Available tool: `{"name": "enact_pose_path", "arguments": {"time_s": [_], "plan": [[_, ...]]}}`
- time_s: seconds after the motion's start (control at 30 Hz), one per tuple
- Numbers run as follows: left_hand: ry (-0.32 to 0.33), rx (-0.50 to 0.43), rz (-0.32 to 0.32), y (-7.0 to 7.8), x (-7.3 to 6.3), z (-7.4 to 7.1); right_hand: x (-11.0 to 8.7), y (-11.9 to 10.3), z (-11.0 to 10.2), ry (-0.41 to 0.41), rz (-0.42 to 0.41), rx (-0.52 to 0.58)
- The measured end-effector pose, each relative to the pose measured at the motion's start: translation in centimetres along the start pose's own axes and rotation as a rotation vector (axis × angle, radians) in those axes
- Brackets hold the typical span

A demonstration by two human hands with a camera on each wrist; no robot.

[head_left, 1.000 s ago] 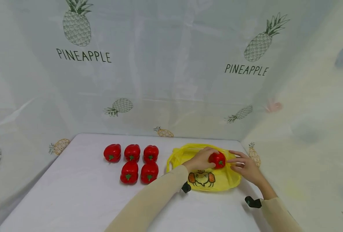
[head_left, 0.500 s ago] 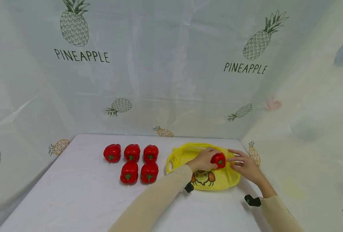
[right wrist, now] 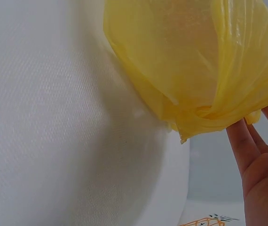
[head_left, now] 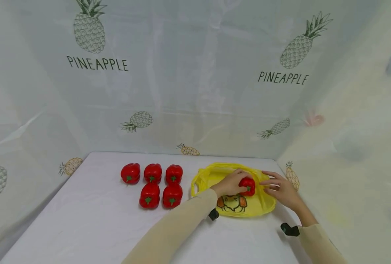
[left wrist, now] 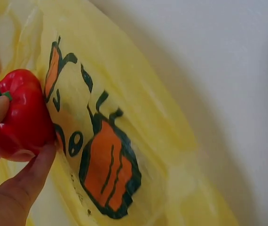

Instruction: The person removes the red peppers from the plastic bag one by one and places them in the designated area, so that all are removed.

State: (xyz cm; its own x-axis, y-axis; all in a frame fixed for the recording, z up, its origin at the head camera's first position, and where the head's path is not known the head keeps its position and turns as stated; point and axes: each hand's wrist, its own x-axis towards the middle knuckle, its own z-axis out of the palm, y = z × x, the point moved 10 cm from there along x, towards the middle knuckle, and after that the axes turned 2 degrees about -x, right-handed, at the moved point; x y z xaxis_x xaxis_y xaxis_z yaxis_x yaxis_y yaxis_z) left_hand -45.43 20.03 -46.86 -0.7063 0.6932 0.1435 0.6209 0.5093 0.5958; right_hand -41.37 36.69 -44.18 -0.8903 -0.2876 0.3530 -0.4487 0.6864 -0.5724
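Observation:
My left hand (head_left: 231, 183) grips a red bell pepper (head_left: 247, 186) with a green stem, its thumb by the stem in the left wrist view and other fingers under the pepper. The yellow plastic bag (head_left: 258, 207) lies spread around and below the pepper, and the pepper sits within its outline, just behind the printed cartoon face (left wrist: 110, 165). At the bag's right side, my right hand (head_left: 282, 190) has its fingers extended and spread against the rim. Part of those fingers is hidden behind the yellow plastic (right wrist: 195, 94) in the right wrist view.
Several more red bell peppers stand in two rows left of the bag, among them a front one (head_left: 149, 196) and a back one (head_left: 130, 173). They rest on a white-covered table (head_left: 93, 220). A pineapple-print curtain (head_left: 188, 91) rises behind the table's far edge.
The left hand has shifted the held pepper slightly left and nearer over the bag. The right hand stays at the bag's right rim, and the other peppers keep their places.

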Motion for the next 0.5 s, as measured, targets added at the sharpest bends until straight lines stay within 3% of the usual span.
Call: {"name": "enact_pose_path", "arguments": {"time_s": [0.2,0.5], "plan": [[-0.006,-0.019,0.015,-0.1,-0.7,-0.7,0.1,-0.2,0.1,-0.016,0.025,0.022],[-0.003,-0.042,0.004,-0.2,-2.6,-3.1,0.4,-0.3,0.6,-0.022,0.021,0.024]]}}
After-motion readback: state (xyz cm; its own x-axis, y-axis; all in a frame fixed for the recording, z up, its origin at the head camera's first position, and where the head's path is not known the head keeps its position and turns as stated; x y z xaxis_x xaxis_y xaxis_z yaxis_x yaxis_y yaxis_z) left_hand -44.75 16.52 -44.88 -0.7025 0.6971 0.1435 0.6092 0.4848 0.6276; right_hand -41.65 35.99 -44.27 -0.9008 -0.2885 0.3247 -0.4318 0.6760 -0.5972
